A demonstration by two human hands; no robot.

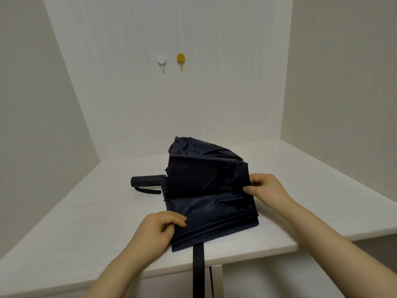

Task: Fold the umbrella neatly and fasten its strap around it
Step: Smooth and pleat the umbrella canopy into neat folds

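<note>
Two hands work at a dark navy umbrella point(206, 190) that lies collapsed on a white table point(86, 222), in the centre of the frame and a little below the middle. Its canopy is loose and rumpled, bunched high toward the back and lying in flatter pleats toward the near table edge. Its short black handle point(147, 181) sticks out to the left of the fabric, lying on the tabletop, with a thin black wrist loop point(148, 191) curling just below it. The left hand point(159, 226) sits at the lower left edge of the canopy, its fingers point(178, 220) curled and pressed together with the thumb, pinching a fold of the fabric. The right hand point(266, 189) is at the right edge of the canopy, a bit higher in the frame, its fingers point(256, 179) curled over the cloth and its thumb beneath, pinching another fold. A black strap point(198, 269) comes out from under the near edge of the fabric at the bottom centre and hangs straight down over the table edge, unfastened. Both forearms reach in from the bottom corners of the frame. On the pale back wall, in the upper middle, two adhesive hooks sit side by side: a white hook point(161, 61) on the left and a yellow hook point(180, 59) on the right
</note>
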